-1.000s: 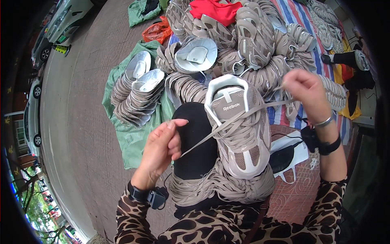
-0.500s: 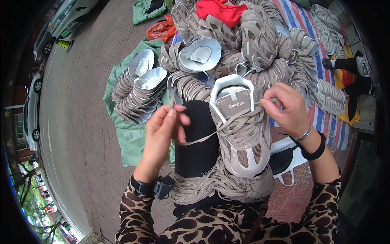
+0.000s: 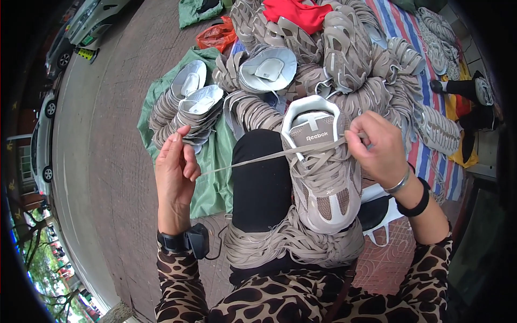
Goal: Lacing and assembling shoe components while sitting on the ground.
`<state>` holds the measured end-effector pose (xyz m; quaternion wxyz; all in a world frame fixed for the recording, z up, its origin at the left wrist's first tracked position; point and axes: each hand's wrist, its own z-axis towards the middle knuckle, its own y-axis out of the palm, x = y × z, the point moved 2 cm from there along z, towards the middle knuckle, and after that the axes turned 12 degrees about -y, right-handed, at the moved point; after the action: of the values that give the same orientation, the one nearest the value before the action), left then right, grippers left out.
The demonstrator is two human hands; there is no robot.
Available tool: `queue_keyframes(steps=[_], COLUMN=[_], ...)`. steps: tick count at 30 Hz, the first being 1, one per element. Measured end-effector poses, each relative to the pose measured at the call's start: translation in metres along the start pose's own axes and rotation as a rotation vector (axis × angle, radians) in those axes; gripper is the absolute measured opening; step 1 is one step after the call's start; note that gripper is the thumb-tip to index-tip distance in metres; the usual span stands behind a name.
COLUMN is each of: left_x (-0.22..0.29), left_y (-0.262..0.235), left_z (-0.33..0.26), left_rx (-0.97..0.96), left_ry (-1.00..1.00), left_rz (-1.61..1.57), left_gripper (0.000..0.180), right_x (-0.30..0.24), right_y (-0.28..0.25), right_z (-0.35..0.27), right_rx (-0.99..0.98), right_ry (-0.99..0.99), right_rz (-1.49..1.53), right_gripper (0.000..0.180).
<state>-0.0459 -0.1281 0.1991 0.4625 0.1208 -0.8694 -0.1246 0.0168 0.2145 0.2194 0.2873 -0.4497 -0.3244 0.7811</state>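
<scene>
A taupe sneaker upper (image 3: 318, 209) with a white-lined collar rests on my right thigh, toe toward me. A flat taupe shoelace (image 3: 254, 160) crosses its tongue and stretches taut to the left, over my black-clad left knee. My left hand (image 3: 176, 172), out left of the knee, is closed on the lace's far end, with some fingers raised. Beside the shoe's right edge, my right hand (image 3: 378, 148) pinches the lace near the eyelets. A thick bundle of loose taupe laces (image 3: 258, 243) lies across my lap below the shoe.
Ahead lie stacks of similar shoe uppers (image 3: 350, 51) on a striped sheet (image 3: 396, 19), topped by a red cloth (image 3: 299, 16). More stacked uppers sit on a green sheet (image 3: 207, 185) at left. Another person's leg (image 3: 460, 88) shows at right. Parked cars (image 3: 46, 140) stand far left.
My left hand has moved left and slightly down, drawing the shoelace out into a long straight line. My right hand stays beside the shoe, holding the lace.
</scene>
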Motion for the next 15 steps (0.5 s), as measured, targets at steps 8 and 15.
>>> queue_keyframes(steps=[8, 15], left_x=[-0.017, -0.049], left_y=[0.049, 0.083], left_z=[-0.015, -0.014], left_rx=[-0.069, -0.260], left_ry=[-0.030, 0.251], left_rz=[0.516, 0.939], left_gripper=[0.020, 0.019], right_x=[-0.001, -0.043], right_y=[0.011, 0.010], right_z=[0.009, 0.017], right_rx=[-0.027, -0.083], right_ry=[-0.016, -0.305], right_rz=[0.025, -0.204], right_gripper=[0.010, 0.020])
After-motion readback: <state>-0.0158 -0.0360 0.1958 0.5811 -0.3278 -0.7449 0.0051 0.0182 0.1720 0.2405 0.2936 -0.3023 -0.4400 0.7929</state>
